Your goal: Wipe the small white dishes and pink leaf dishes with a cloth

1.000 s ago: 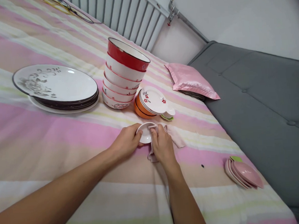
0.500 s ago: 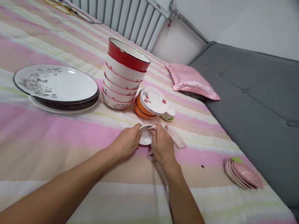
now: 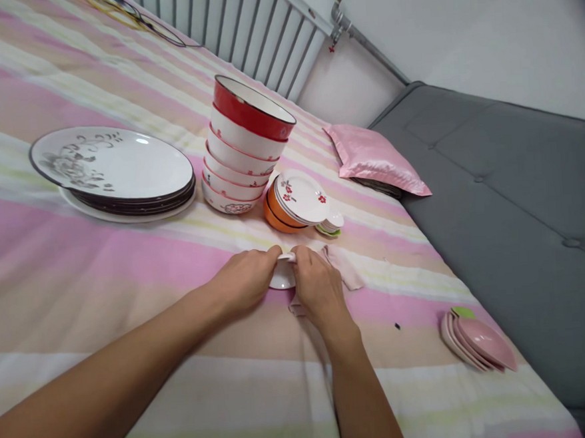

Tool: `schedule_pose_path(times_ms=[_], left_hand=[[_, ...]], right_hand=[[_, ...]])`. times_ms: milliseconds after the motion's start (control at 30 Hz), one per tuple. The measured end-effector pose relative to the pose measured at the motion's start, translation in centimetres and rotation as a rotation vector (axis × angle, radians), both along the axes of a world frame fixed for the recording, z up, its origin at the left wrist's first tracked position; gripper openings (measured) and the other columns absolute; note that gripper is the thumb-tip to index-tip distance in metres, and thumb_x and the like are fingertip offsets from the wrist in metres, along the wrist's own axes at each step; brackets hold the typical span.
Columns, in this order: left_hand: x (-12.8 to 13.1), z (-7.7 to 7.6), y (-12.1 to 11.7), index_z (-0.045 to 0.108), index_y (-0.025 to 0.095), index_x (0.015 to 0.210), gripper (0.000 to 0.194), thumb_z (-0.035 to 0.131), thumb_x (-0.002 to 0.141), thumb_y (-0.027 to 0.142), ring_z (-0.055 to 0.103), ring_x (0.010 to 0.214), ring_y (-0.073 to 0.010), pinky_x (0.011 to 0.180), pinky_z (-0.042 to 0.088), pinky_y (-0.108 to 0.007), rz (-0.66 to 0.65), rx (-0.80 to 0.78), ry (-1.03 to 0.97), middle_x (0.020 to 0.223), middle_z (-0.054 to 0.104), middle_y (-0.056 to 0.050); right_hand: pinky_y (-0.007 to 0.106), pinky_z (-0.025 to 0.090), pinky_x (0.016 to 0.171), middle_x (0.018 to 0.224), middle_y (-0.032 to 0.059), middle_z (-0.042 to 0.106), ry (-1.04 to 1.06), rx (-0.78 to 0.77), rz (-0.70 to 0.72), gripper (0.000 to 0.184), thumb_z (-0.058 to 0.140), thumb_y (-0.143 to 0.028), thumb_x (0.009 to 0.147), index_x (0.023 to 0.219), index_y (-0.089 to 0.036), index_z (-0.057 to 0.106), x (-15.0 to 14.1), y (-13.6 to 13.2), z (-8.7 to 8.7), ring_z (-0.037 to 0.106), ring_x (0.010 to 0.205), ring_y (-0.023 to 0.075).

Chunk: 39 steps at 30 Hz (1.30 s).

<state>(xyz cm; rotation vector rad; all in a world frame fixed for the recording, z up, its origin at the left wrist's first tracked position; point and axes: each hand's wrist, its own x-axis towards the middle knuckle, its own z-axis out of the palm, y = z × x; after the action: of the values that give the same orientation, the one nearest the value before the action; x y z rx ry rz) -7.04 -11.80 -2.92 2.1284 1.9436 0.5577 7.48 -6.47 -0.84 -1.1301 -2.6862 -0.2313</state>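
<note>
Two hands, left [image 3: 249, 279] and right [image 3: 320, 284], grip clamped on a white dish [image 3: 282, 275], near stacked bowls [image 3: 247, 145].

Soft, even light; dark right corners

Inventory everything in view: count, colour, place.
Small dish: one, white, between the hands
Cloth: one, pale pink, by the right hand
Large plates: several, white, dark-rimmed, stacked left
Tall bowls: about six, white below red, stacked centre
Orange bowls: two, beside them
Flowered plates: several, white, on the orange bowls
Tiny dishes: several, white over green, right of those
Pink bowls: several, with a green piece, right
Black speck: one, sheet
Pillow: one, pink, far side
Sheet: one, striped, underneath
Headboard: one, grey, right
Railing, pipe, cables, wall: background
Hands: two, left and right, gripping the dish
</note>
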Motion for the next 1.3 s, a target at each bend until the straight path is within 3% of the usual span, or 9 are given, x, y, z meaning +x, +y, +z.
schedule_pose_path(times_ms=[200, 433, 600, 933, 1300], left_hand=[[0.1, 0.8, -0.2, 0.05, 0.019, 0.093, 0.021, 0.031, 0.084, 0.019, 0.062, 0.067, -0.0274, 0.053, 0.033, -0.031, 0.034, 0.002, 0.013, 0.076, 0.065, -0.01], [0.9, 1.2, -0.1, 0.054, 0.019, 0.097, 0.021, 0.041, 0.082, 0.026, 0.06, 0.071, -0.0198, 0.06, 0.038, -0.027, 0.138, 0.052, -0.49, 0.078, 0.065, -0.004], [1.3, 0.9, -0.1, 0.059, 0.016, 0.092, 0.025, 0.04, 0.084, 0.029, 0.06, 0.078, -0.0206, 0.066, 0.041, -0.027, 0.076, 0.023, -0.608, 0.085, 0.066, -0.006], [0.4, 1.5, 0.1, 0.06, 0.018, 0.103, 0.029, 0.042, 0.08, 0.021, 0.06, 0.092, -0.0237, 0.079, 0.044, -0.032, 0.087, -0.059, -0.522, 0.098, 0.068, -0.007], [-0.4, 1.2, 0.0, 0.058, 0.015, 0.086, 0.022, 0.037, 0.077, 0.015, 0.062, 0.075, -0.0249, 0.064, 0.041, -0.031, 0.0, -0.158, -0.162, 0.082, 0.067, -0.012]], right_hand=[[0.026, 0.029, 0.055, 0.079, 0.005, 0.062, 0.069, -0.025, 0.018, 0.015, 0.037, -0.015, 0.09, 0.089, -0.019, 0.052, -0.1, -0.1, -0.2, 0.055, 0.071, 0.0192], [0.027, 0.033, 0.059, 0.079, 0.0046, 0.062, 0.51, -0.164, -0.101, 0.021, 0.03, -0.024, 0.091, 0.092, -0.018, 0.05, -0.3, 0.1, -0.8, 0.056, 0.07, 0.0198], [0.027, 0.037, 0.062, 0.079, 0.0039, 0.061, 0.666, -0.241, -0.117, 0.02, 0.031, -0.026, 0.09, 0.089, -0.019, 0.049, -0.4, 0.2, -1.0, 0.056, 0.072, 0.0188], [0.028, 0.036, 0.062, 0.082, 0.0064, 0.063, 0.504, -0.203, -0.093, 0.023, 0.029, -0.024, 0.09, 0.097, -0.018, 0.049, -0.2, 0.3, -0.9, 0.057, 0.073, 0.0209], [0.026, 0.031, 0.055, 0.086, 0.006, 0.063, 0.108, -0.128, 0.058, 0.02, 0.033, -0.015, 0.088, 0.096, -0.018, 0.051, 0.1, 0.2, -0.4, 0.056, 0.073, 0.0191]])
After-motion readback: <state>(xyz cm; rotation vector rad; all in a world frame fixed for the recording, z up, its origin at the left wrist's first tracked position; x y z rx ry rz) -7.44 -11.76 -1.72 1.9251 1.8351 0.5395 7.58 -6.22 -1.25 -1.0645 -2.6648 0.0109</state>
